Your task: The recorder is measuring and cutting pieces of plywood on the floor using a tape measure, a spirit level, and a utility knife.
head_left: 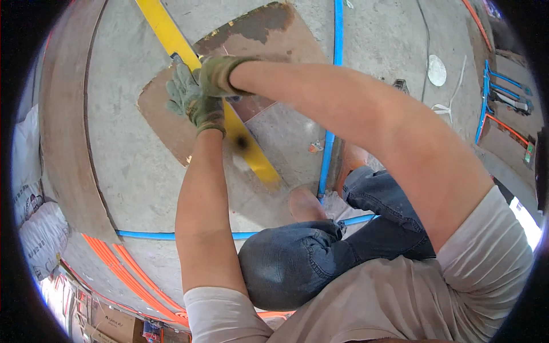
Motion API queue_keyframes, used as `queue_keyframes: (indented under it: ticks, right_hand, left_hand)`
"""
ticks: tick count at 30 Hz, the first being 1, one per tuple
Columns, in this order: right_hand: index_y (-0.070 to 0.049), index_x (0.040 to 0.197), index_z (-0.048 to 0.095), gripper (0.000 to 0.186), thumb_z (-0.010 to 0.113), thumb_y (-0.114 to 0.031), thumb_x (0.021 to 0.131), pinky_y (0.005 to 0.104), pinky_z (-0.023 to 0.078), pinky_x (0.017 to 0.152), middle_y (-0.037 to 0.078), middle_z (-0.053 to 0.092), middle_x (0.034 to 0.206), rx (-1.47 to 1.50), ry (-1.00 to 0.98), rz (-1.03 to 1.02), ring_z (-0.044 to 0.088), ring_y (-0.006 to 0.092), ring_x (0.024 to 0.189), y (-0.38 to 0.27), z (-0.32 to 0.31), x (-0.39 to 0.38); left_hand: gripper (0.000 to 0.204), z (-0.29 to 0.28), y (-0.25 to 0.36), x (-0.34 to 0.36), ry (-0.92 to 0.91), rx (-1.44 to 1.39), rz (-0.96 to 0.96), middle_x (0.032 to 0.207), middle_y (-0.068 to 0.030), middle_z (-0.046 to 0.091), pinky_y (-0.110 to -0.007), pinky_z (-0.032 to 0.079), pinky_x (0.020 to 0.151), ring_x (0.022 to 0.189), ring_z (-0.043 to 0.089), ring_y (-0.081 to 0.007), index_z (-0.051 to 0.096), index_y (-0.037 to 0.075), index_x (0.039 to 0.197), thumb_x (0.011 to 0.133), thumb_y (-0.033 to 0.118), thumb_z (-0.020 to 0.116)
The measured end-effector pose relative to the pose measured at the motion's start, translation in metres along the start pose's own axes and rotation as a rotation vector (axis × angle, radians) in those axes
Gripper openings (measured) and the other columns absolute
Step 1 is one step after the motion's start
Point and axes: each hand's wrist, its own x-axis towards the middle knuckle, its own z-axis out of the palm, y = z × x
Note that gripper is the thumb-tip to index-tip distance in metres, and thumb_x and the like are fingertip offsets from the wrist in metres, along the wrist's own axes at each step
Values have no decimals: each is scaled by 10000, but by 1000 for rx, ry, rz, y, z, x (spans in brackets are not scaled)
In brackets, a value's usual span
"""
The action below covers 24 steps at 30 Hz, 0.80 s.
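Observation:
A long yellow spirit level [166, 28] lies slantwise across a brown board [163, 123] on the concrete floor, its lower end blurred. My left hand [197, 100], in a grey-green glove, lies on the level's left side with its fingers stretched and apart. Close against it, over the level, is my right hand [220, 75], in a similar glove. The right fingers look curled, and whatever they hold is hidden. Darker wet-looking patches mark the board's far edge, and a pale line runs across its right part.
Blue pipes [339, 34] run along the floor to the right and in front of my bent knees. Orange pipes [123, 274] lie at lower left, near white sacks [43, 234]. A long brown strip [66, 114] borders the left. A white disc [437, 70] lies at far right.

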Motion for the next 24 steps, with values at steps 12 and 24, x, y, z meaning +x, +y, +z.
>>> queue_keyframes:
  ticks: [12, 24]
  right_hand:
    - [-55, 932, 731, 279, 535, -237, 853, 433, 537, 799, 181, 710, 937, -86, 3, -1, 690, 341, 891, -16, 54, -40]
    - [13, 940, 703, 262, 604, -159, 769, 434, 525, 775, 236, 685, 941, 467, -35, 253, 681, 363, 877, -50, 84, -129]
  left_hand:
    - [579, 0, 0, 1, -49, -25, -50, 1493, -46, 429, -637, 107, 1109, 1397, 327, -339, 385, 197, 1485, 969, 453, 440]
    - [538, -7, 7, -4, 63, -16, -18, 1486, -51, 450, -656, 102, 1110, 1381, 350, -378, 387, 212, 1489, 984, 389, 427]
